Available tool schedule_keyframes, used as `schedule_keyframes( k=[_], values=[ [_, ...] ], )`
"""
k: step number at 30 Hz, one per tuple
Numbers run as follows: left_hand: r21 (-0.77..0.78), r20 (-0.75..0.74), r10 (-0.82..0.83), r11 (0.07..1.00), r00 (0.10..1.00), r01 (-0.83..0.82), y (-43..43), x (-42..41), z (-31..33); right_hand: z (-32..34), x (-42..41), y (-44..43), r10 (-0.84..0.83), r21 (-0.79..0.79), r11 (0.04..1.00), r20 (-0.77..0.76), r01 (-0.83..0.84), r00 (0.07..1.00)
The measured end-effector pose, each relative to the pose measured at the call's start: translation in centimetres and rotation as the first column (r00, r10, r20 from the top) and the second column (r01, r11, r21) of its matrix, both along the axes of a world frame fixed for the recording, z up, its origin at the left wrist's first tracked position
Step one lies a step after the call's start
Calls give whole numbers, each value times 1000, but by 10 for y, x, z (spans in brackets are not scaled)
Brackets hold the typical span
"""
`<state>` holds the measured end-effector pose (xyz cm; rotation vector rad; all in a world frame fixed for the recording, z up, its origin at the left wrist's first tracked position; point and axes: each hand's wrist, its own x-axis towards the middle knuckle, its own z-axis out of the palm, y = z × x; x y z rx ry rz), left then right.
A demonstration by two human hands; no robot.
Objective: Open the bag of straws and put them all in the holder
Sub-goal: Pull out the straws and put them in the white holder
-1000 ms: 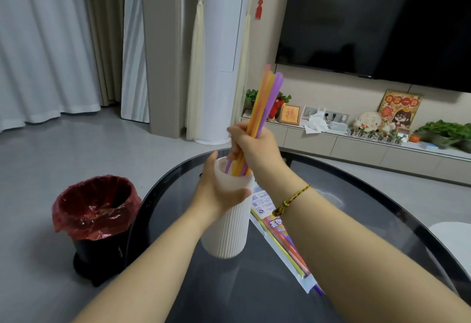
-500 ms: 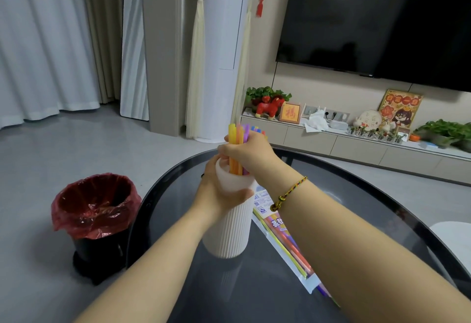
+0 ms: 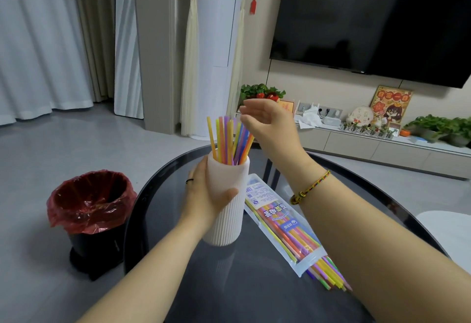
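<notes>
A white ribbed holder stands upright on the dark glass table. My left hand is wrapped around its side. Several coloured straws stand fanned out in the holder. My right hand hovers just right of and above the straw tips, fingers spread, holding nothing. To the right of the holder lies the clear straw bag, its near end open, with more coloured straws poking out toward me.
A black bin with a red liner stands on the floor left of the table. A low TV cabinet with plants and ornaments runs along the far wall. A white seat edge shows at the right.
My right hand pushed the bundle of straws down into the holder, then let go and lifted away. The straws now stand loose and spread. My left hand stayed on the holder.
</notes>
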<state>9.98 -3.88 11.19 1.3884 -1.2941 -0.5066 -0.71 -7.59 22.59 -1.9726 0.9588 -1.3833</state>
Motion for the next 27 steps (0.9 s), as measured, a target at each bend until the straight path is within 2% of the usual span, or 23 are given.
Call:
schedule_keyframes(
  k=[2,4,6,8,10,13,16,19,21,24,27],
  values=[
    [1,19,121,993,992,-121,8,-4,-12,0,-14,6,-35,-52,998,-12,35,999],
    [-81,69,233,970,970,-227,19,-8,-24,-3,-30,10,-71,-68,995,-16,69,997],
    [-191,145,302,943,942,-273,31,-19,-35,-11,-50,16,-127,-61,990,-32,125,991],
    [-240,224,296,940,928,-242,42,-34,-45,-25,-74,20,-191,-15,982,-52,190,980],
    [-185,287,173,975,942,-122,49,-51,-54,-43,-101,22,-242,64,966,-120,251,963],
    [27,344,-97,995,934,94,50,-75,-71,-71,-138,25,-213,244,916,-378,320,901],
    [217,427,-241,963,871,159,47,-100,-91,-98,-170,31,-140,375,831,-573,411,807],
    [363,496,-367,911,787,196,45,-121,-103,-123,-191,36,-62,395,771,-734,499,677],
    [408,539,-420,889,730,209,41,-129,-108,-137,-199,38,-16,408,746,-778,526,627],
    [424,609,-450,881,653,212,32,-134,-112,-153,-203,39,26,449,707,-789,546,614],
    [445,648,-476,870,595,211,25,-138,-114,-164,-202,35,75,445,711,-818,545,570]
  ],
)
